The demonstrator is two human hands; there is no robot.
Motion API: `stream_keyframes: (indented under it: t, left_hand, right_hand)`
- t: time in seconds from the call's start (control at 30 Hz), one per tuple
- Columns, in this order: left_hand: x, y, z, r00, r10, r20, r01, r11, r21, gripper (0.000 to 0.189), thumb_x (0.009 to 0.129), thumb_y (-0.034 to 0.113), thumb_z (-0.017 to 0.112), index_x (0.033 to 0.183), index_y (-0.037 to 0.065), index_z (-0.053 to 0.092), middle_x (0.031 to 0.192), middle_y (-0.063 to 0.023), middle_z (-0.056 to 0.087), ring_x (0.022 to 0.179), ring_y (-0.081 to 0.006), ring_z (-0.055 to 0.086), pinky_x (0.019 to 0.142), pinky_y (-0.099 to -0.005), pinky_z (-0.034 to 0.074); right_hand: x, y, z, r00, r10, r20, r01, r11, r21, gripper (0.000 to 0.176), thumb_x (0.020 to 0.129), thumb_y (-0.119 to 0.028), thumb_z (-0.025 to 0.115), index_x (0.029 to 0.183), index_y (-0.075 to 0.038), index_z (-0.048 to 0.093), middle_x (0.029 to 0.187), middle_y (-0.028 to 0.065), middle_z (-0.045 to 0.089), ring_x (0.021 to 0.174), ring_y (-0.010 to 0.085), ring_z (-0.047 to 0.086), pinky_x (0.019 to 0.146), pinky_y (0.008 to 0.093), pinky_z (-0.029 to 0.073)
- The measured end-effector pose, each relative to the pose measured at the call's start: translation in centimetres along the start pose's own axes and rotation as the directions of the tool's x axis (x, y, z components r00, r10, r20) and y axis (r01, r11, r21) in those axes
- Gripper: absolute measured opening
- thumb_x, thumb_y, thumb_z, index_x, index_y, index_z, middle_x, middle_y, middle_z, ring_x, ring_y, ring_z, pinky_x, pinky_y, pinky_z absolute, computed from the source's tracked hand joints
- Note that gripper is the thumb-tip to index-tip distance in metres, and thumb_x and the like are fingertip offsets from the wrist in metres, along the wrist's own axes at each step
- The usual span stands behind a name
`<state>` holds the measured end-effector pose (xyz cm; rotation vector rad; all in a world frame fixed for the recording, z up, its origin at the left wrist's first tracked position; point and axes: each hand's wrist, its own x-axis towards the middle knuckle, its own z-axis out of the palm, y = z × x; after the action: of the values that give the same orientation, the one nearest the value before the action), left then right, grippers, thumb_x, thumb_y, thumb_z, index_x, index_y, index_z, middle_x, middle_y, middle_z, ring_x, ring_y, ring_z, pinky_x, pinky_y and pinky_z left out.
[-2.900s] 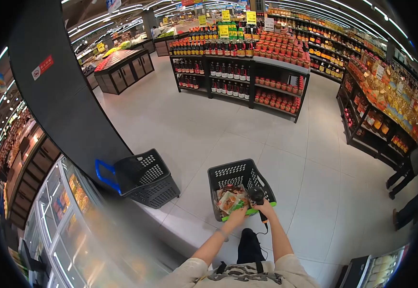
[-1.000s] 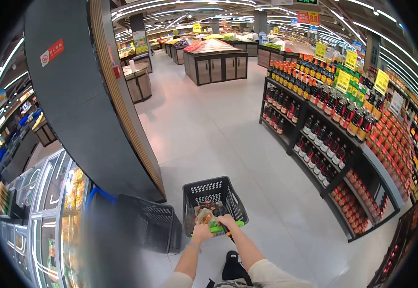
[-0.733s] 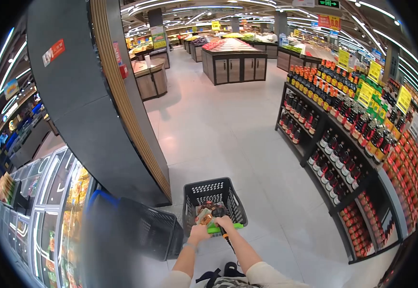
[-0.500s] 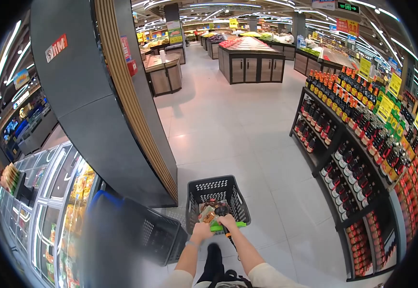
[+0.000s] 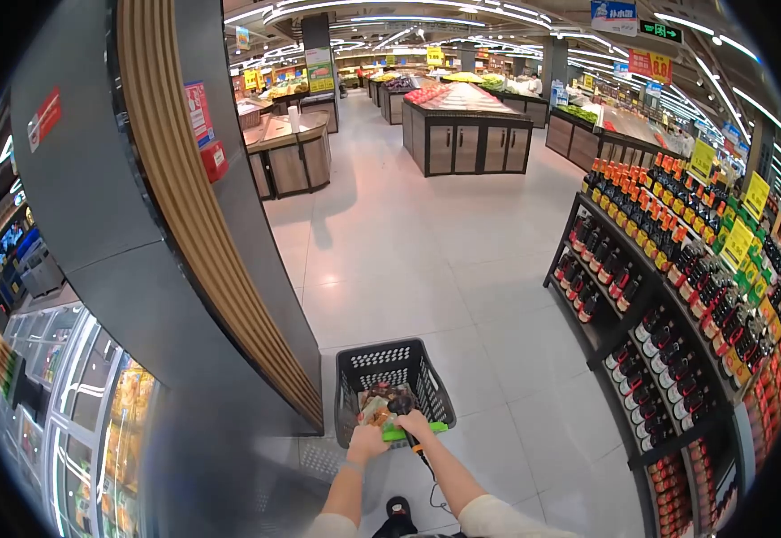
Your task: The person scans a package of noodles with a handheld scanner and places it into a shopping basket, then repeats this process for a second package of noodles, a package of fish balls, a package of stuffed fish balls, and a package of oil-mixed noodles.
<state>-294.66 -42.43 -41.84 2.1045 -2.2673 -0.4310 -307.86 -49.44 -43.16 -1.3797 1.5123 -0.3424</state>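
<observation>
A black perforated shopping basket [image 5: 351,377] on the floor level ahead of me has a green handle [image 5: 397,434] along its near side. My left hand [image 5: 368,443] is closed around the handle's left part. My right hand [image 5: 413,425] is closed on the handle farther right. Against the right hand lies a dark, round-headed object [image 5: 400,406] with an orange band and a thin cord below; how it is held is hidden. Packaged food [image 5: 378,412] in clear wrapping lies inside the basket.
A dark pillar [image 5: 108,197] with wooden slats stands close on the left, beside glass-topped freezers [image 5: 77,421]. Shelves of dark bottles [image 5: 650,359] line the right. Produce stands [image 5: 466,143] are farther ahead on the pale tiled floor [image 5: 381,260].
The view has moved forward, so the pillar and bottle shelves are nearer. The dark basket at the left has mostly passed out of sight. Both hands keep their grip.
</observation>
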Motion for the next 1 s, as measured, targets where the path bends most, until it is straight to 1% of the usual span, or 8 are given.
stream_keyframes:
  t: [0.07,0.13,0.33,0.7,0.8,0.9,0.93,1.0]
  left_hand:
    - [2.7,-1.0,-0.6,1.0,-0.005,-0.002,0.005,1.0,0.003,0.04,0.061,0.043,0.055,0.063,0.003,0.062,0.061,-0.0143,0.06,0.061,-0.0273,0.06,0.059,-0.0357,0.047]
    - [5.3,-2.1,-1.0,1.0,-0.005,-0.001,0.005,1.0,0.007,0.039,0.061,0.042,0.055,0.062,0.004,0.062,0.061,-0.0139,0.06,0.061,-0.0269,0.06,0.058,-0.0353,0.047]
    - [13.7,-7.9,-2.9,1.0,-0.006,0.01,0.006,1.0,-0.025,0.04,0.061,0.044,0.055,0.065,0.004,0.063,0.063,-0.0137,0.06,0.061,-0.0276,0.06,0.06,-0.0366,0.048]
    - [29.2,-15.5,-6.8,0.997,-0.07,-0.027,0.068,0.996,-0.054,0.041,0.06,0.045,0.057,0.07,0.005,0.062,0.066,-0.0151,0.06,0.064,-0.029,0.06,0.061,-0.0371,0.048]
    - [33.6,-17.1,-7.2,0.994,-0.095,0.055,0.095,0.995,-0.009,0.037,0.062,0.04,0.056,0.082,0.009,0.063,0.07,-0.013,0.061,0.068,-0.0269,0.06,0.064,-0.0372,0.048]
    - [38.7,-21.2,-7.4,0.993,-0.105,0.046,0.108,0.992,-0.064,0.038,0.062,0.041,0.056,0.08,0.008,0.063,0.071,-0.0137,0.061,0.069,-0.0277,0.06,0.065,-0.0373,0.048]
    - [39.9,-22.1,-7.4,0.996,-0.081,-0.038,0.079,0.996,-0.044,0.038,0.061,0.043,0.055,0.067,0.006,0.062,0.066,-0.0135,0.06,0.063,-0.0276,0.06,0.059,-0.0374,0.048]
    - [42.8,-23.6,-7.9,0.995,-0.095,-0.011,0.094,0.995,-0.021,0.038,0.061,0.042,0.055,0.066,0.006,0.062,0.065,-0.014,0.06,0.064,-0.0278,0.06,0.059,-0.0375,0.048]
  right_hand:
    - [3.1,-0.6,-0.2,0.999,-0.027,-0.026,0.027,1.0,0.01,0.028,0.049,-0.023,0.058,0.066,0.001,0.06,0.062,0.0138,0.058,0.059,0.0237,0.057,0.055,0.0322,0.043]
    - [5.9,-1.2,-0.5,0.999,-0.015,0.039,0.015,1.0,0.018,0.044,0.051,-0.031,0.061,0.074,0.007,0.06,0.079,0.0243,0.059,0.079,0.0315,0.059,0.069,0.0348,0.046]
    - [14.3,-6.3,1.0,0.994,-0.073,-0.075,0.073,0.997,-0.005,0.044,0.05,-0.025,0.059,0.086,0.001,0.058,0.08,0.0174,0.06,0.075,0.0274,0.058,0.067,0.0331,0.044]
    - [29.1,-16.1,-0.8,0.996,-0.068,0.056,0.07,0.997,-0.032,0.056,0.05,-0.025,0.06,0.098,0.003,0.053,0.085,0.021,0.059,0.08,0.0306,0.058,0.069,0.0339,0.045]
    - [33.3,-18.1,-1.8,0.992,-0.121,0.032,0.121,0.993,-0.01,0.053,0.05,-0.026,0.061,0.093,0.005,0.055,0.081,0.0203,0.059,0.076,0.0289,0.059,0.067,0.0333,0.046]
    - [39.1,-21.9,-1.3,0.993,-0.047,0.113,0.051,0.998,-0.039,0.04,0.048,-0.028,0.061,0.071,0.004,0.061,0.067,0.0179,0.059,0.066,0.0248,0.059,0.061,0.0305,0.045]
    - [41.1,-22.4,-1.2,0.991,-0.031,0.128,0.041,0.996,-0.076,0.036,0.05,-0.032,0.061,0.065,0.001,0.062,0.071,0.0189,0.06,0.071,0.027,0.059,0.066,0.0326,0.045]
    - [44.6,-24.1,-1.4,0.978,-0.019,0.208,0.046,0.991,-0.126,0.037,0.05,-0.033,0.061,0.066,0.0,0.063,0.072,0.0194,0.06,0.071,0.0272,0.059,0.065,0.033,0.045]
